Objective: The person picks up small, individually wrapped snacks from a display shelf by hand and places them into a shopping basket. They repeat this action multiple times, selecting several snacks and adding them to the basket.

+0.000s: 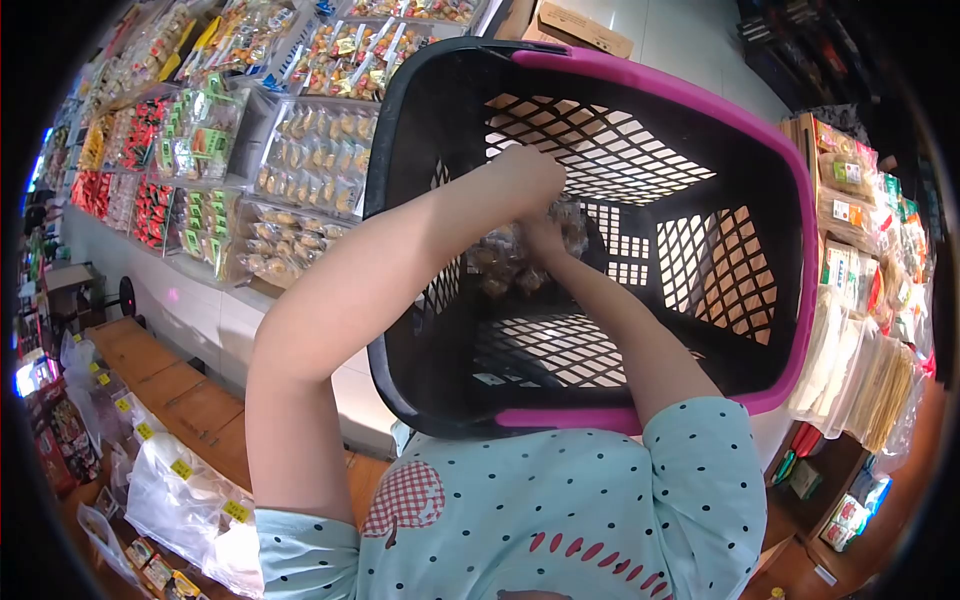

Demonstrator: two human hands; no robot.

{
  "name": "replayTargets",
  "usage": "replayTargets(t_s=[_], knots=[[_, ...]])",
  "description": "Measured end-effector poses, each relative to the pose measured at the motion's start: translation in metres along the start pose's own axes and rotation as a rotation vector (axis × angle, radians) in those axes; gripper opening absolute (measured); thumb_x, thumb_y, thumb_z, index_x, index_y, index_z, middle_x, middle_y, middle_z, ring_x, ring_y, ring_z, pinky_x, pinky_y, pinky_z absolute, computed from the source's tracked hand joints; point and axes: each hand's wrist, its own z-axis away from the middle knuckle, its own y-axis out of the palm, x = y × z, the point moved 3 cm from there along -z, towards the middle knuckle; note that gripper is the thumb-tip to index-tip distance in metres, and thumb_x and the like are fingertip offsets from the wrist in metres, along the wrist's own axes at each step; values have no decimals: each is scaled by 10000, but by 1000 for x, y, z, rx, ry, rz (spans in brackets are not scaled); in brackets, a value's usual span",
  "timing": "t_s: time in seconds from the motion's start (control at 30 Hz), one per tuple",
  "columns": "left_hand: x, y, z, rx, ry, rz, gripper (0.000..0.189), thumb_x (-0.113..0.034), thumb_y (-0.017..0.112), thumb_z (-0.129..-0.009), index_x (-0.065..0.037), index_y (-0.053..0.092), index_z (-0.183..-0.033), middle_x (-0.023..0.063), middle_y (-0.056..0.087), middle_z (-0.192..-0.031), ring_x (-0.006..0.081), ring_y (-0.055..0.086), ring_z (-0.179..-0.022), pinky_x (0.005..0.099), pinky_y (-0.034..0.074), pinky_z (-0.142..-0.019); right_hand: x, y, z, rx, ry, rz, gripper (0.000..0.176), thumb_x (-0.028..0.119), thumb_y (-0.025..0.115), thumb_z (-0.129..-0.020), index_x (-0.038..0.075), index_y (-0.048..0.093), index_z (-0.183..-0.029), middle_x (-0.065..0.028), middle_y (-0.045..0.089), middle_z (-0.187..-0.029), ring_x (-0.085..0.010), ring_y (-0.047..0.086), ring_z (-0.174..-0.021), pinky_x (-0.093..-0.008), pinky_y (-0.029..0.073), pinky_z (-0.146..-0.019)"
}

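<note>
A large black basket [400, 400] with a pink-and-black rim is in front of my body, its mesh walls and floor showing inside. Both arms reach into it. My left hand [532, 182] is bent downward over the small clear packets, its fingers out of sight beneath it. Just below it in the view, my right hand [543, 238] is at the packets [500, 262], its fingertips hidden by my left hand and the packets. The packets hold brownish pieces and lie together at the left inside the basket. What either hand holds cannot be made out.
Trays of wrapped snacks [320, 150] line the upper left. Bagged dry goods [850, 340] fill a shelf at the right. Plastic bags with yellow tags [185, 490] sit by a wooden ledge [165, 375] at the lower left. Cardboard [585, 28] lies beyond the basket.
</note>
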Motion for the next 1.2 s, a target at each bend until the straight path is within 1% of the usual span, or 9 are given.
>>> replayTargets(t_s=[0.2,0.27,0.3,0.4,0.5,0.57,0.63,0.83,1.2], knots=[[-3,-22,6,26,8,21,402,-259,710,-675,-9,592,-967,152,625,-949,292,618,-934,402,502,-784,8,-23,12,-90,2,10,576,83,638,-702,105,430,-1239,-212,495,-1211,-379,511,-1105,-509,410,-904],[-1,-34,10,-7,11,98,423,-268,712,-675,-10,580,-983,150,621,-960,292,614,-944,402,502,-785,8,-42,6,-101,-223,-6,573,93,692,-666,58,474,-1195,-186,552,-1111,-344,574,-985,-451,457,-837],[0,-39,12,-38,21,177,443,-277,714,-676,-11,567,-999,149,617,-971,292,609,-954,401,501,-786,17,-72,11,-104,-227,-2,573,93,692,-666,58,474,-1195,-186,552,-1111,-344,574,-985,-451,457,-837],[6,-43,6,-120,69,162,503,-310,734,-662,-16,564,-1034,152,611,-971,308,598,-959,407,489,-800,27,-143,22,347,15,-933,323,135,685,-731,20,594,-1019,-52,621,-881,-153,614,-778,-294,485,-678],[1,-62,19,-141,89,151,553,-329,753,-643,-20,563,-1060,158,607,-954,315,594,-947,409,475,-811,28,-212,39,379,-34,-751,335,150,711,-734,29,591,-1023,-20,625,-894,-117,615,-808,-268,481,-688],[1,-76,32,-212,94,183,569,-333,764,-631,-12,564,-1056,164,604,-960,313,589,-956,402,472,-811,35,-242,61,298,28,-1090,313,175,722,-750,50,597,-1008,-5,618,-880,-92,600,-810,-239,471,-688],[-1,-93,55,-291,144,178,556,-325,771,-639,-5,565,-1046,156,595,-961,304,586,-932,383,472,-792,53,-278,83,253,118,-952,277,152,666,-809,55,565,-1048,-28,619,-937,-82,590,-833,-233,466,-693],[-2,-111,177,-748,362,443,489,-168,782,-678,-46,569,-1101,92,593,-1002,235,583,-884,332,473,-734,115,-331,152,116,-18,-1155,395,141,664,-794,13,530,-1144,-61,618,-970,-111,591,-869,-246,477,-723],[124,44,419,-921,-366,973,674,39,770,-636,-110,516,-1242,14,520,-1114,103,511,-817,240,455,-690,286,-322,234,-323,-107,-1396,467,44,622,-791,3,446,-1221,-80,573,-1081,-157,568,-1012,-293,436,-912]])
